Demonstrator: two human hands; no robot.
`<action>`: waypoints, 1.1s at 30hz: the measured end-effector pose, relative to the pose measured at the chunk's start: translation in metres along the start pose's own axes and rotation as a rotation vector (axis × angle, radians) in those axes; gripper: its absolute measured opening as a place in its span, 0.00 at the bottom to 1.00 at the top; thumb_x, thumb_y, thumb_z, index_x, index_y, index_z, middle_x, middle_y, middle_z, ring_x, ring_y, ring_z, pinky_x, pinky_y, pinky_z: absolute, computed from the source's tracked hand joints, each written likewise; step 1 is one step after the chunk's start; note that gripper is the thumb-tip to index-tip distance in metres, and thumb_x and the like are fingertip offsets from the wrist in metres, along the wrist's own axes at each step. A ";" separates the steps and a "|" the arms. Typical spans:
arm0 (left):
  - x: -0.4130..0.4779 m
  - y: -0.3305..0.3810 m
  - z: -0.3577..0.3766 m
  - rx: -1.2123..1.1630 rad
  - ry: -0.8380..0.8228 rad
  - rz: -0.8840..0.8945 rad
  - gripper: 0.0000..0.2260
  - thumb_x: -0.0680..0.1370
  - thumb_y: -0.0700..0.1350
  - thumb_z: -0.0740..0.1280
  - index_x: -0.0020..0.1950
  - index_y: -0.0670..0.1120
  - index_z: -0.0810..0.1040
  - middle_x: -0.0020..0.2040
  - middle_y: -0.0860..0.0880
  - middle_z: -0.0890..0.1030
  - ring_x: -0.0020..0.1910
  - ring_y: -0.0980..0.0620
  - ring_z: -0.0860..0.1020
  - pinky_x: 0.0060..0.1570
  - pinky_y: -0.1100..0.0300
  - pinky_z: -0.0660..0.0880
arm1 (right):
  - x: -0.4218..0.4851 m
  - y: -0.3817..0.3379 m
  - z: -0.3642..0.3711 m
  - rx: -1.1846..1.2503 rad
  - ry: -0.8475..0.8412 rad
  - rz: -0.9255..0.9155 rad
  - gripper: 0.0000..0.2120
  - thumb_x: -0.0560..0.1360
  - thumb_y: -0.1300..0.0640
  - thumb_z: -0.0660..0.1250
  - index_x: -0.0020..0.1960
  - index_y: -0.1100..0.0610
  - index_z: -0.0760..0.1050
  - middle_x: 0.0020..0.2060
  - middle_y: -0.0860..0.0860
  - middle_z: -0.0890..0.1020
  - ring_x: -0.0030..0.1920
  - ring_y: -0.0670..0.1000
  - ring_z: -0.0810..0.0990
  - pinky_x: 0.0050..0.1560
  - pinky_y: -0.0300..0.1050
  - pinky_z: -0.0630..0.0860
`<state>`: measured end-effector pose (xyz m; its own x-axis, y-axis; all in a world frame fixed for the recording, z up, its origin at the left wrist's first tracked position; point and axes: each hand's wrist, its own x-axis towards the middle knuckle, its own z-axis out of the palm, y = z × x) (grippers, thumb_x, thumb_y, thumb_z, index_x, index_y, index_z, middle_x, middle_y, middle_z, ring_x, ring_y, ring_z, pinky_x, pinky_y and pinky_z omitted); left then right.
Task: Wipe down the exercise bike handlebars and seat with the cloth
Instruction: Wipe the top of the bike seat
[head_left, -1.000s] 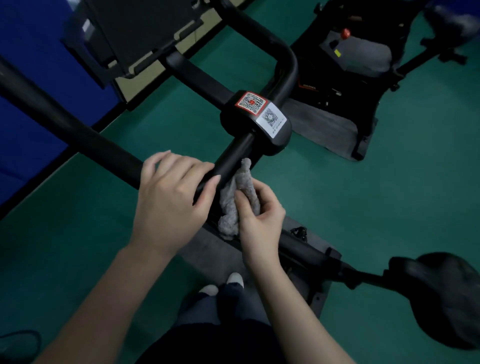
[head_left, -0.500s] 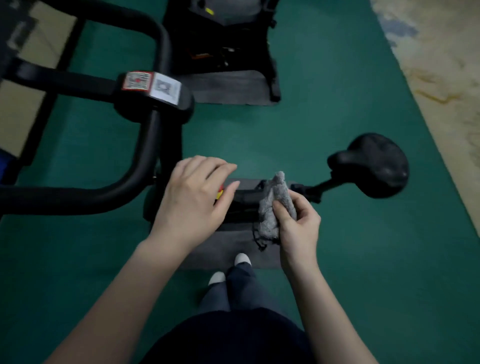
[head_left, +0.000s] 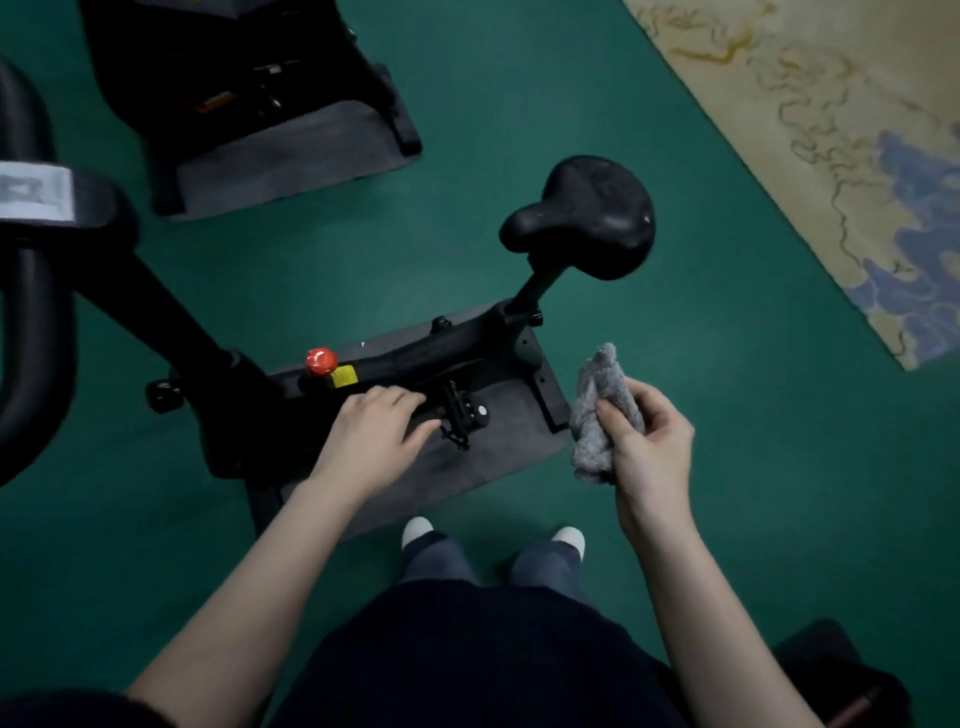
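- Seat (head_left: 582, 218): plain black, with a few small pale specks.
- Cloth (head_left: 602, 410): grey, mottled light and dark.
- Handlebar (head_left: 31, 312): black; its label (head_left: 34, 192) is white with a grey printed pattern, too blurred to read.
- Knob (head_left: 321, 361) on the frame: red; tag (head_left: 344, 375) beside it: yellow.
- Mat (head_left: 493, 452) under the bike: dark grey, unpatterned.
- Floor (head_left: 727, 467): uniform green.
- Rug (head_left: 831, 130): tan, with brown wavy lines and blue patches.
- Shoes (head_left: 417, 530): white toes; trousers (head_left: 441, 561): dark blue-grey.
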<state>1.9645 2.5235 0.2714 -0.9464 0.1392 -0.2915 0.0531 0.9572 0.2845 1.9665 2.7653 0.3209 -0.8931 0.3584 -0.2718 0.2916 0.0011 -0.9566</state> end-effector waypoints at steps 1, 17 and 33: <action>0.004 0.005 0.008 0.022 -0.040 -0.018 0.21 0.81 0.58 0.56 0.69 0.49 0.71 0.66 0.52 0.75 0.65 0.51 0.70 0.65 0.54 0.64 | 0.003 0.001 -0.011 0.002 0.004 0.006 0.12 0.74 0.70 0.65 0.48 0.55 0.80 0.42 0.51 0.83 0.40 0.46 0.81 0.40 0.37 0.78; 0.067 0.221 0.078 0.081 -0.153 -0.064 0.24 0.80 0.61 0.54 0.69 0.49 0.71 0.65 0.50 0.75 0.64 0.49 0.72 0.62 0.52 0.66 | 0.101 -0.002 -0.210 -0.001 -0.114 0.005 0.12 0.74 0.69 0.66 0.46 0.53 0.80 0.41 0.50 0.83 0.41 0.47 0.80 0.42 0.42 0.77; 0.168 0.273 0.071 -0.006 -0.121 -0.216 0.27 0.80 0.61 0.54 0.73 0.47 0.65 0.71 0.50 0.69 0.68 0.49 0.68 0.65 0.53 0.65 | 0.232 -0.024 -0.257 -0.034 -0.162 0.024 0.11 0.74 0.71 0.65 0.47 0.57 0.80 0.41 0.52 0.83 0.41 0.50 0.79 0.42 0.44 0.75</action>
<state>1.8428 2.8262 0.2349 -0.8906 -0.0392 -0.4531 -0.1490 0.9665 0.2092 1.8407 3.0884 0.3075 -0.9284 0.2038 -0.3108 0.3227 0.0271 -0.9461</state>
